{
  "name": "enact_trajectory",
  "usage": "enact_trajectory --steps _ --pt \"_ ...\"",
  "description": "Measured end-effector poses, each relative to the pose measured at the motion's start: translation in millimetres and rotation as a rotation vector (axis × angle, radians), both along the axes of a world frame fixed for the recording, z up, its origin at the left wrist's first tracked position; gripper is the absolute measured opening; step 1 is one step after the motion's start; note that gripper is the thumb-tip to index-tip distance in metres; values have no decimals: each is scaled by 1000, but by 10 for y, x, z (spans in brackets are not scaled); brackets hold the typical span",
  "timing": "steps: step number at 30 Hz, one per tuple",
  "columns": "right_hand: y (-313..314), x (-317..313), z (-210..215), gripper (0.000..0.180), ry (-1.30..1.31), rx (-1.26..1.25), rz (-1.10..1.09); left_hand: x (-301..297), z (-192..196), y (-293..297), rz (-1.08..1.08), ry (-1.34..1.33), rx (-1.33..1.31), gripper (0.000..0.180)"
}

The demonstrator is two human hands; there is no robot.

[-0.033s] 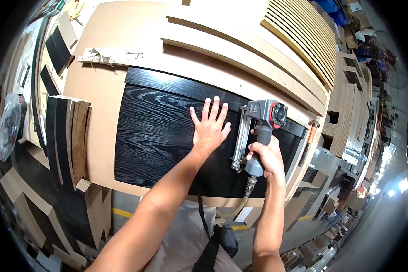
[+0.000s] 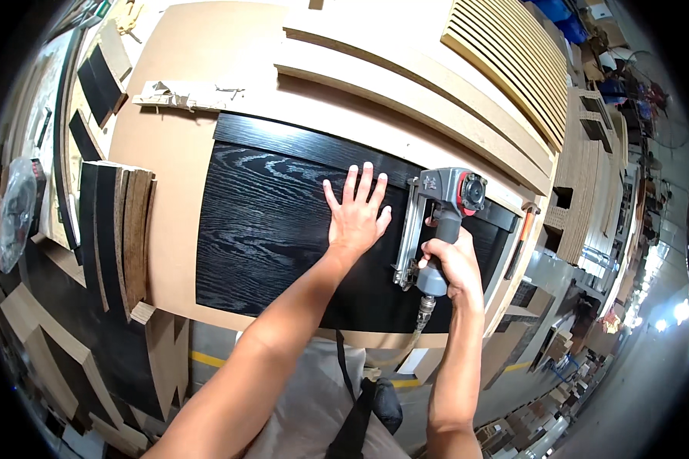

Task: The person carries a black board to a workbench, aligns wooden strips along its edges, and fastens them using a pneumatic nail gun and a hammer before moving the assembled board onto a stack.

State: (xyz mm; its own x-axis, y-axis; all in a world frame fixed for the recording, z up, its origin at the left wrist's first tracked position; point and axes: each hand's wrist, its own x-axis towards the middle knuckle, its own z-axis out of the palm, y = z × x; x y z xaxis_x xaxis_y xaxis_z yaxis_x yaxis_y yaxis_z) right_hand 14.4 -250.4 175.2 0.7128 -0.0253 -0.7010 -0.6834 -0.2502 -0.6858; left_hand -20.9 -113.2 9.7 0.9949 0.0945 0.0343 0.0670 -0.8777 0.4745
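Observation:
A black wood-grain panel lies flat on the workbench, with a narrower black strip along its far edge. My left hand rests on the panel with its fingers spread, the fingertips close to the strip. In my right hand is a grey pneumatic nail gun, the fingers wrapped round its handle. The gun's nose points away from me, at the strip by the panel's far edge; whether it touches is hard to tell. An air hose fitting hangs from the handle's base.
Long raw boards lie beyond the panel, and a slatted wooden piece is at the far right. A hammer with an orange-and-black handle lies near the bench's right edge. Upright board offcuts stand at the left.

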Motion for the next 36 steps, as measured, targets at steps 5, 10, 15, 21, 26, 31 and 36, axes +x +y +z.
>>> enact_trajectory --steps 5,10,15,21,26,31,36 --pt "20 -12 -14 39 48 -39 -31 -23 77 168 -63 53 -168 73" --pt "195 -84 26 36 -23 0 -38 -93 141 1291 229 -127 -82 76" --pt "701 -60 -37 43 -11 68 48 111 -56 2503 612 -198 -264 46" --pt "1162 -23 -26 42 1 50 149 157 -112 2533 599 -214 -226 26" --pt "1279 -3 -21 42 25 46 132 181 -125 2542 611 -209 -290 24" --pt "1409 20 46 41 16 -14 150 187 -124 2549 613 -206 -300 24" --pt "1481 49 46 41 21 -67 171 206 -111 2573 621 -201 -305 24"
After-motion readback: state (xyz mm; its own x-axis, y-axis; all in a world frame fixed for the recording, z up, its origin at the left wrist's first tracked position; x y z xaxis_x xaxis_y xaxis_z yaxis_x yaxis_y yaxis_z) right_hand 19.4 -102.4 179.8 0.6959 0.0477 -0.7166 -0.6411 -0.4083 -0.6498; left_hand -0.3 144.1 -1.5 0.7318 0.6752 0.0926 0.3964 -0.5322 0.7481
